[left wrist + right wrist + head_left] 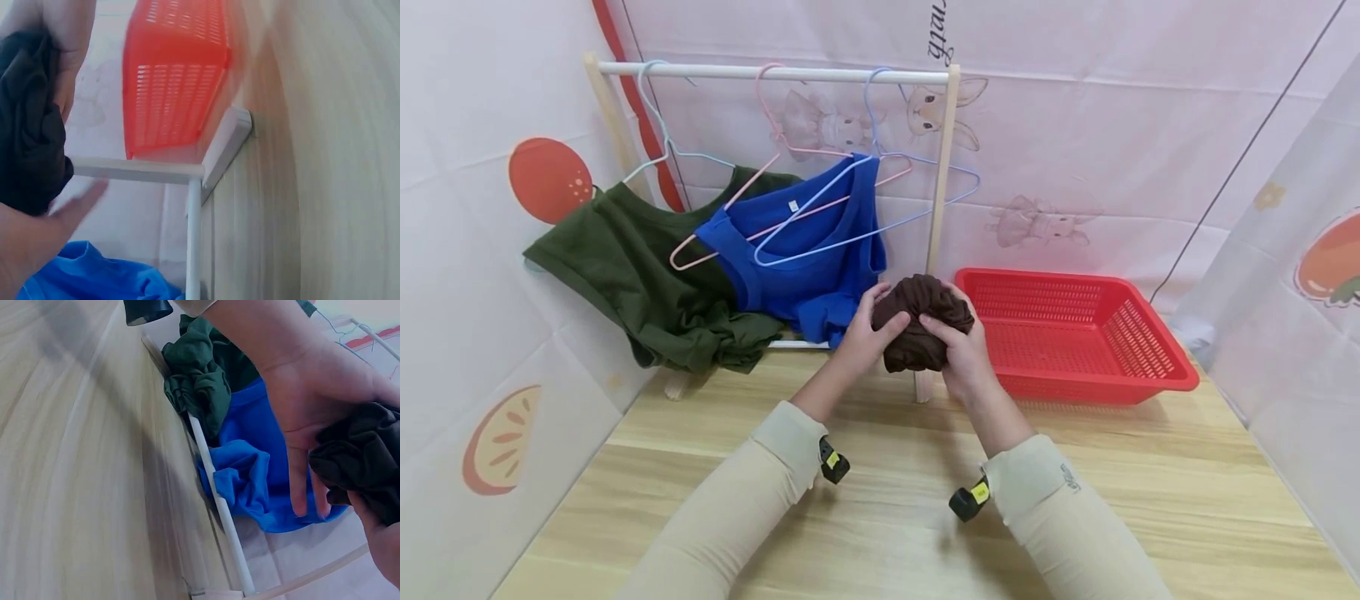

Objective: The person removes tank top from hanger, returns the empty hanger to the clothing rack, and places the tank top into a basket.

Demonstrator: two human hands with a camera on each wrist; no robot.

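Note:
Above the table, in front of the rack's right post, both hands hold a crumpled dark brown cloth [922, 293]. My left hand [862, 340] grips its left side and my right hand [967, 354] its right, thumbs near each other on the front. The bunched cloth [28, 119] looks almost black in the left wrist view. In the right wrist view, the fingers of the left hand [303, 403] reach behind the cloth [359, 459]. Behind the hands, a blue sleeveless top [775, 217] hangs from a pink hanger [687, 257], overlapped by a light blue hanger [820, 252].
The small rack [775, 73] has a white bar and wooden posts. At its left, a dark green top [655, 250] hangs from a mint hanger [662, 125]. To the right sits a red perforated basket [1075, 387] on the wooden table [895, 517]. Printed fabric walls [1112, 125] enclose the table.

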